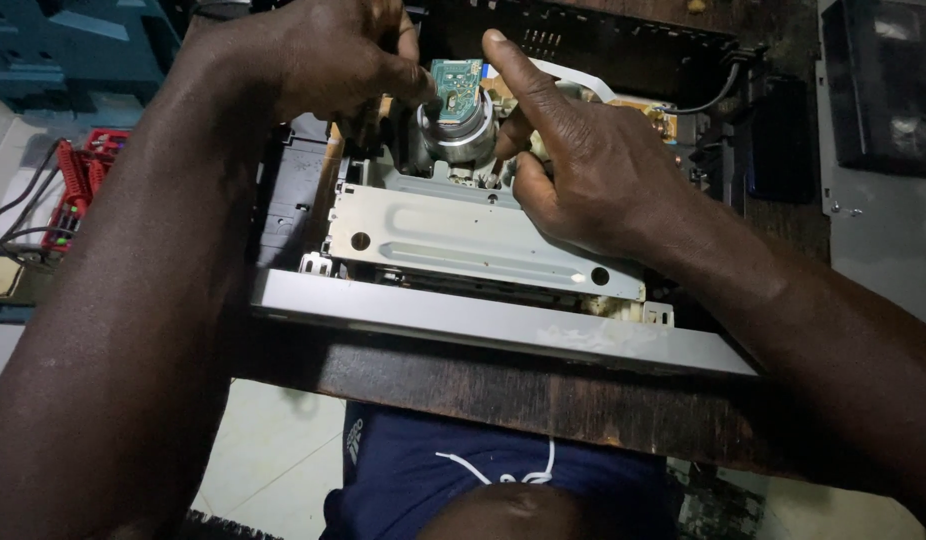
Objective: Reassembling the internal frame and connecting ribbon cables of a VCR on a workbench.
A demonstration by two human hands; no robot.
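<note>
Two hands meet over the open video player on the bench. Your left hand pinches something hidden at the metal drum's left edge. The upright drum sits between both; your right hand, fingers spread and holding nothing, touches its right side.

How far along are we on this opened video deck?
Done: top cover is off, exposing the metal bracket and circuit board. In hand: the left hand and right hand both work at the shiny head drum with its small green board. Left: drum sits mounted.
</note>
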